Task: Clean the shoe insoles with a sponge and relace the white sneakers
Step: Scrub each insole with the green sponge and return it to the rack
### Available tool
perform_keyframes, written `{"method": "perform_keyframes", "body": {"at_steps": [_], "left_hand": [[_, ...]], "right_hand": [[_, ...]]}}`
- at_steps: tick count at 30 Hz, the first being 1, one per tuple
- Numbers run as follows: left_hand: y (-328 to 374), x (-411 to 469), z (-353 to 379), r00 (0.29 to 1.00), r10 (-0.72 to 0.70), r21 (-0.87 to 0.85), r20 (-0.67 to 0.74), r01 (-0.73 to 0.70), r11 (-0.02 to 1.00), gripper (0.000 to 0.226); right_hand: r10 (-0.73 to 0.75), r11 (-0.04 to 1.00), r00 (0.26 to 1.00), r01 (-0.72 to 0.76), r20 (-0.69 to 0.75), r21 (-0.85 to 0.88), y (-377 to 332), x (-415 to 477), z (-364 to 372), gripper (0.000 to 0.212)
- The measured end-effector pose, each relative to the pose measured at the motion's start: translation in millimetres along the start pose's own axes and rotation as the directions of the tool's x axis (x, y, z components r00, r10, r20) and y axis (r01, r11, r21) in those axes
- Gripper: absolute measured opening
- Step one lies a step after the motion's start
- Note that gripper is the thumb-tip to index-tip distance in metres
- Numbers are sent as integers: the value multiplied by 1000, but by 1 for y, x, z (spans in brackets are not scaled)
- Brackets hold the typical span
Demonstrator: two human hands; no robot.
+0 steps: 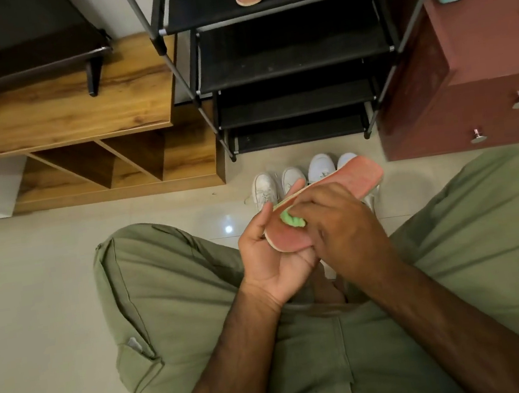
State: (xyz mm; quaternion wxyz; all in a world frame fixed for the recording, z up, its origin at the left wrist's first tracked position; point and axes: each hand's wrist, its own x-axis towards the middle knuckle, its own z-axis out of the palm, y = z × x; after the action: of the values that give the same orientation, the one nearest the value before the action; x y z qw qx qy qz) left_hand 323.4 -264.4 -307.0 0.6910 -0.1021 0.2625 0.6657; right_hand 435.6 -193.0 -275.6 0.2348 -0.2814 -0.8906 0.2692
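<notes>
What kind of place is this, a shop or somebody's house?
Most likely a home, perhaps by the entrance: a black shoe rack stands between a wooden cabinet and a red-brown chest of drawers, with white sneakers on the tiled floor.

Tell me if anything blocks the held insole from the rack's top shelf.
Nothing visible does. The left hand holds the insole; the right hand holds the sponge on it. The sneakers sit low on the floor, and the shelf has bare space at its left end.
</notes>
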Motion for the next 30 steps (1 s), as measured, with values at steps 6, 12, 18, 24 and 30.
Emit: {"method": "perform_keyframes", "body": {"at_steps": [6, 12, 18, 24, 30], "left_hand": [[-2, 0, -7, 996, -67, 20, -53, 68, 998, 67], [-1, -1, -4, 997, -70, 1, -18, 70, 998, 66], [1, -1, 0, 995, -97, -27, -17, 97, 995, 64], [2, 1, -4, 993, -99, 7, -62, 100, 995, 59], [6, 1, -9, 997, -53, 67, -55, 57, 996, 59]], "right_hand": [[-138, 988, 990, 136, 22, 80, -8, -2, 5, 23], [-155, 987, 978, 148, 139, 59, -11, -4, 18, 24], [-113, 990, 989, 105, 98, 90, -11, 5, 14, 33], [-75, 997, 997, 76, -21, 25, -5, 7, 8, 31], [53, 967, 998, -40, -44, 252, -8, 4, -4, 36]]}}
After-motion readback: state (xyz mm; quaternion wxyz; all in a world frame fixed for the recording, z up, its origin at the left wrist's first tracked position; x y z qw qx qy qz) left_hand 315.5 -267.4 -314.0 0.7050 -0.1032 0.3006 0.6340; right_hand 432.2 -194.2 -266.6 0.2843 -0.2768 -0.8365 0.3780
